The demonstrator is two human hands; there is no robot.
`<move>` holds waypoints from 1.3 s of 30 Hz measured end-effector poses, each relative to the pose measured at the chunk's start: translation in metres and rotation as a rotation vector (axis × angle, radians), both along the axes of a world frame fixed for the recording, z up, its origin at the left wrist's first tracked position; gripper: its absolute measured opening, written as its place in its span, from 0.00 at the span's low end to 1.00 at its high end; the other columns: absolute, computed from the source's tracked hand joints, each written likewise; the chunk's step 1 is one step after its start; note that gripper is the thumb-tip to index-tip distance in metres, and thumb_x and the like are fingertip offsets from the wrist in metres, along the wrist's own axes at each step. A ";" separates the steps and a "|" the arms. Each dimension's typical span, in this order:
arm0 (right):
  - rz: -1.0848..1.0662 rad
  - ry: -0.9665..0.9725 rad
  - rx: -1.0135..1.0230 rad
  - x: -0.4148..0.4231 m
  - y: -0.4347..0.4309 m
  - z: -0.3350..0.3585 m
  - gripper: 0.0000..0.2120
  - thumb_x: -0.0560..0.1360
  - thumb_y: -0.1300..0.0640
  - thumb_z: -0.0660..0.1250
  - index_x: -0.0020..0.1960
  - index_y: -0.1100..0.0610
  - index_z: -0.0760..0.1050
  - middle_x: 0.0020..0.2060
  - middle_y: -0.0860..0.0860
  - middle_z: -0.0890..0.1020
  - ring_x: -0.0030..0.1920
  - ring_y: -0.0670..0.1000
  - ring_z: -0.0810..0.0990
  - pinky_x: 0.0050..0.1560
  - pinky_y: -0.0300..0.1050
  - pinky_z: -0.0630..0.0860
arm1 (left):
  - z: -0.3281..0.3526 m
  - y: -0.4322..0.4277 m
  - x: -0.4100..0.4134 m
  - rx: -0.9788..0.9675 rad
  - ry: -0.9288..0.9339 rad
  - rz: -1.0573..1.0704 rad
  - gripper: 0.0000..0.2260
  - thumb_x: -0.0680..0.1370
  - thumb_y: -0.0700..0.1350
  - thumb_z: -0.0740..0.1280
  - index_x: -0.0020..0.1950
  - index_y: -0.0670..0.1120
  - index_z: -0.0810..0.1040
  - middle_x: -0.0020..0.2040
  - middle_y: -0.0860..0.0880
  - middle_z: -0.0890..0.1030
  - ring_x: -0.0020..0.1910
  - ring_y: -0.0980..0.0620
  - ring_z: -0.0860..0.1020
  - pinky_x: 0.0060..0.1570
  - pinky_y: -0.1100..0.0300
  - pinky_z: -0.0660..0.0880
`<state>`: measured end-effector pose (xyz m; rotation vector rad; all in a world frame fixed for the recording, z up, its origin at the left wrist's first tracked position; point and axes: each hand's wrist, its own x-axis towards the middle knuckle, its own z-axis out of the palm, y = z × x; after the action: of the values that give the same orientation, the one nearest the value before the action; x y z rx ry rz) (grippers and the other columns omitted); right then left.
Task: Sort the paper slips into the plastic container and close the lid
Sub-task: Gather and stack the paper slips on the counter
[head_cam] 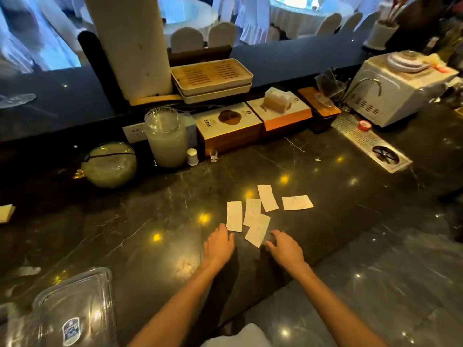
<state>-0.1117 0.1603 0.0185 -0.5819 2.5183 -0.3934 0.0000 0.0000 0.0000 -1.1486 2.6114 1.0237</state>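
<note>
Several white paper slips lie spread on the dark marble counter [338, 209]: one slip [234, 216] at the left, two overlapping slips [256, 226] in the middle, a tilted slip [267, 198] behind them and one slip [297, 202] at the right. My left hand [219, 244] rests flat just below the left slip, its fingertips at the slip's lower edge. My right hand [285, 247] lies with fingers spread beside the lower corner of the overlapping slips. Neither hand holds anything. A clear plastic container [72, 309] with a blue label sits at the bottom left.
Along the back stand a frosted glass jar [166, 139], a round glass jar [109, 164], two wooden boxes [229, 128], a tissue pack [276, 100], stacked trays [211, 76] and a white machine [398, 88]. A metal drain grate [373, 144] is set into the counter at right.
</note>
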 end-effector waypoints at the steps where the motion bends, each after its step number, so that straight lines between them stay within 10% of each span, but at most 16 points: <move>1: 0.019 0.017 0.013 -0.003 -0.006 -0.002 0.22 0.78 0.48 0.65 0.70 0.52 0.69 0.65 0.53 0.77 0.64 0.55 0.76 0.63 0.54 0.76 | -0.003 0.001 -0.004 0.023 0.006 0.020 0.13 0.82 0.49 0.59 0.62 0.43 0.71 0.60 0.42 0.79 0.59 0.41 0.77 0.57 0.46 0.75; 16: 0.385 0.140 0.078 -0.085 -0.067 -0.039 0.27 0.75 0.52 0.70 0.72 0.50 0.66 0.69 0.53 0.72 0.68 0.55 0.70 0.66 0.50 0.72 | -0.034 -0.010 -0.078 -0.026 -0.115 0.248 0.25 0.78 0.56 0.65 0.71 0.46 0.64 0.69 0.44 0.69 0.66 0.44 0.68 0.65 0.52 0.69; 21: 0.716 0.182 0.160 -0.121 -0.082 -0.045 0.39 0.74 0.47 0.70 0.78 0.52 0.54 0.78 0.52 0.57 0.78 0.59 0.49 0.76 0.57 0.55 | -0.044 0.006 -0.093 0.081 -0.286 0.276 0.47 0.69 0.63 0.72 0.78 0.45 0.50 0.74 0.43 0.61 0.73 0.42 0.60 0.70 0.48 0.61; 27: 0.943 0.241 0.239 -0.150 -0.099 -0.057 0.43 0.75 0.45 0.68 0.79 0.53 0.45 0.79 0.53 0.52 0.79 0.59 0.41 0.75 0.64 0.38 | -0.059 0.031 -0.101 -0.089 -0.283 0.350 0.44 0.70 0.60 0.73 0.76 0.44 0.54 0.75 0.44 0.61 0.73 0.44 0.60 0.72 0.48 0.60; 39: 0.788 0.065 -0.046 -0.145 -0.091 -0.072 0.37 0.74 0.54 0.71 0.77 0.48 0.55 0.68 0.54 0.69 0.67 0.55 0.67 0.67 0.46 0.68 | -0.055 0.039 -0.113 -0.066 -0.171 0.484 0.30 0.72 0.51 0.74 0.68 0.48 0.64 0.67 0.47 0.68 0.65 0.47 0.66 0.65 0.56 0.66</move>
<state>-0.2569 0.0698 -0.0538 -1.5309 2.1116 -0.1298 -0.1134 0.0394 -0.0549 -1.8524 2.2995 0.8590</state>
